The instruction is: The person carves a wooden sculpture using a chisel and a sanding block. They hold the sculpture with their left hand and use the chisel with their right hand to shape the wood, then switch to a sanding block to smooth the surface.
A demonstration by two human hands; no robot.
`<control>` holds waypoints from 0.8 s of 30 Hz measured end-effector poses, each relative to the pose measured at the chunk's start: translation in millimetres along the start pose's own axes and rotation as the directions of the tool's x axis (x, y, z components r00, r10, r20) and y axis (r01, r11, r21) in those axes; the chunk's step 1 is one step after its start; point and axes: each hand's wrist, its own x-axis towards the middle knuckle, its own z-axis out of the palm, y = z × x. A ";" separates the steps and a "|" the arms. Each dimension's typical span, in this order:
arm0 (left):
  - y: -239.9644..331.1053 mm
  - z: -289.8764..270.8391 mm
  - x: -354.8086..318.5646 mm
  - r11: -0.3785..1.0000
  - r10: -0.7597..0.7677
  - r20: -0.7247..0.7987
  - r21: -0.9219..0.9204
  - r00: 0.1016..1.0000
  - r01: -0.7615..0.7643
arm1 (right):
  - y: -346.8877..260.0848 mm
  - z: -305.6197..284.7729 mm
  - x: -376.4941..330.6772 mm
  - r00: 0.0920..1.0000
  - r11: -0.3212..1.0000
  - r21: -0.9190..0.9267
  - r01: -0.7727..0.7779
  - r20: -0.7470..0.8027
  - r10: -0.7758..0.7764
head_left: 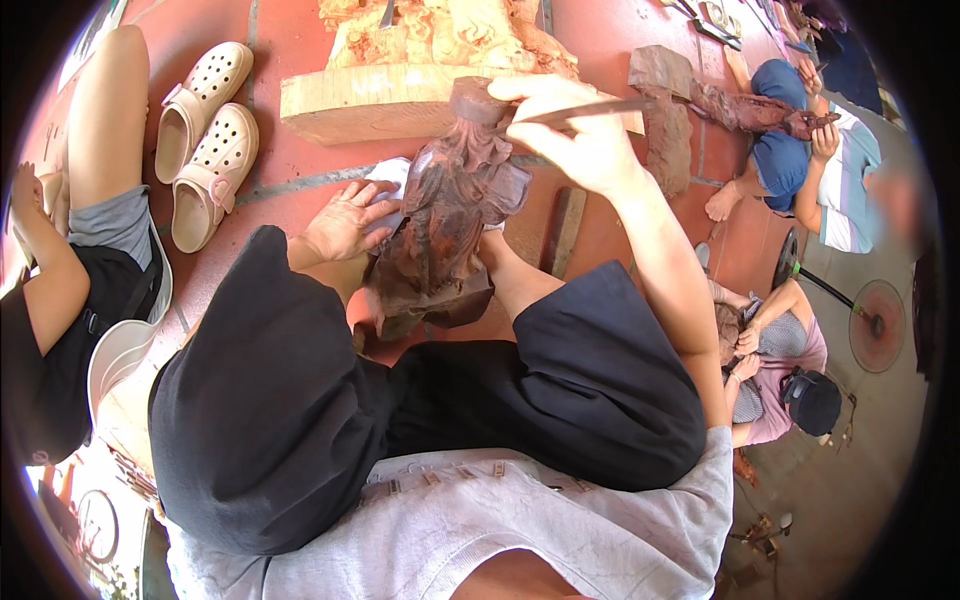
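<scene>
A reddish-brown carved wooden statue (pixel 435 220) stands tilted between my legs, its round end pointing away and its blocky end towards me. My left hand (pixel 348 218) lies along its left side, fingers stretched out over a crumpled white cloth (pixel 392 178) that touches the carving. By the round end, my right hand (pixel 585 135) is closed around a slim dark stick-like tool (pixel 590 109). One end of this tool reaches the statue's narrow neck; its exact kind cannot be made out. My right fingertips are close to the round top.
Ahead lies a pale carved wood block (pixel 400 95). Beige clogs (pixel 215 165) stand left on red tiles. Rough brown wood (pixel 665 130) and a flat wooden bar (pixel 563 232) lie right. Other people sit on both sides, one holding a dark carving (pixel 745 108); a fan (pixel 876 325) stands right.
</scene>
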 end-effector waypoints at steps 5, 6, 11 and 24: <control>-1.5 3.4 -3.5 1.000 0.016 -0.024 -0.012 1.000 -0.016 | -3.1 0.5 -1.3 0.999 0.999 -0.016 -0.044 -0.012 0.044; -0.3 3.1 -3.8 1.000 0.017 -0.032 -0.010 0.999 -0.017 | -5.0 0.7 -1.5 0.999 0.998 -0.058 -0.032 -0.004 0.032; 4.9 1.1 -1.4 1.000 -0.017 -0.002 -0.019 1.000 0.017 | -2.0 -4.3 -3.6 0.999 0.996 -0.085 -0.021 -0.041 0.018; 5.1 -2.6 -1.4 1.000 -0.027 0.007 -0.015 1.000 0.027 | -9.9 2.2 3.2 0.966 0.929 -0.291 0.230 -0.050 -0.255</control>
